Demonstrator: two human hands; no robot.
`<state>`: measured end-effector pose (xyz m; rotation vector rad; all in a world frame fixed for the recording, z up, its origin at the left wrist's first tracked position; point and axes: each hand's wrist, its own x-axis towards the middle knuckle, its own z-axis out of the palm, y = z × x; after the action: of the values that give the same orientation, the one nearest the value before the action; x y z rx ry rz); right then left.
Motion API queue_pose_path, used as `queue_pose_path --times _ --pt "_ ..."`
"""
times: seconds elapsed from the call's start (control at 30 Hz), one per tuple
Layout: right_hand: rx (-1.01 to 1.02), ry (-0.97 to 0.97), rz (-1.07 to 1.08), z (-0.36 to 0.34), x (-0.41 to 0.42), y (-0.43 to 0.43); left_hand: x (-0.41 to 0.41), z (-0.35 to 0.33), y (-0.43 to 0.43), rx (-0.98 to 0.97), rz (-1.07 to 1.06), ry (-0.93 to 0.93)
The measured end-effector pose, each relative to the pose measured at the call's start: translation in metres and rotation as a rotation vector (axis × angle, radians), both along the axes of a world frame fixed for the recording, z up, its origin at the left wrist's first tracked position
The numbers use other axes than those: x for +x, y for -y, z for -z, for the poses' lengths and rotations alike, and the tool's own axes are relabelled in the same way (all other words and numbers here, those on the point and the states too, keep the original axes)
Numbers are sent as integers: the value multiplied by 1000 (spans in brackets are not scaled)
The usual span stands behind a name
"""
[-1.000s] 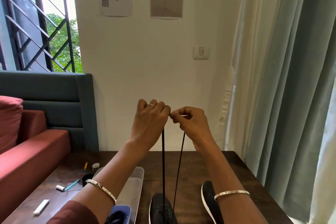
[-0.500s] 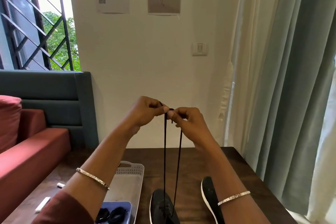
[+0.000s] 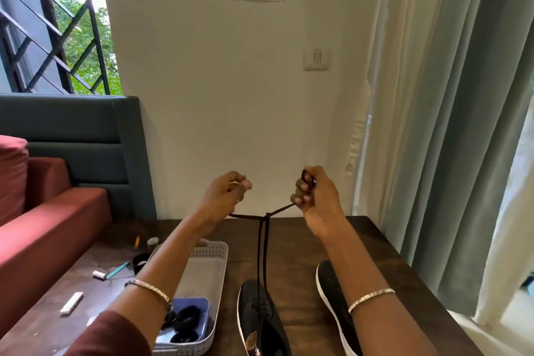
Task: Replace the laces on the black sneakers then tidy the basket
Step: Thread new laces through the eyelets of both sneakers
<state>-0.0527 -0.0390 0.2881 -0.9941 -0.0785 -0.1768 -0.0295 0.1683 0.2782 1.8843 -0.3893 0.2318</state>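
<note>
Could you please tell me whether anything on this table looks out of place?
Nothing looks damaged or spilled. A white strip, a teal pen and a black roll lie scattered on the table left of the basket, not in it.

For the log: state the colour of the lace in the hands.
The lace is black, seen best in the head view.
</note>
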Motion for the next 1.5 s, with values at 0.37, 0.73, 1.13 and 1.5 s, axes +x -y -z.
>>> queue_pose_path --times 0.37,0.73,1.13,1.5 --pt "-1595 349 -36 53 5 21 -7 17 -19 543 72 -4" --pt "364 -345 -222 124 0 0 -6 110 14 -1104 79 -688" --pt "-1779 -114 -175 169 -12 59 -11 151 -41 1333 56 -181" --pt "-698 -316 -400 189 -6 -2 -19 171 10 -123 186 -534"
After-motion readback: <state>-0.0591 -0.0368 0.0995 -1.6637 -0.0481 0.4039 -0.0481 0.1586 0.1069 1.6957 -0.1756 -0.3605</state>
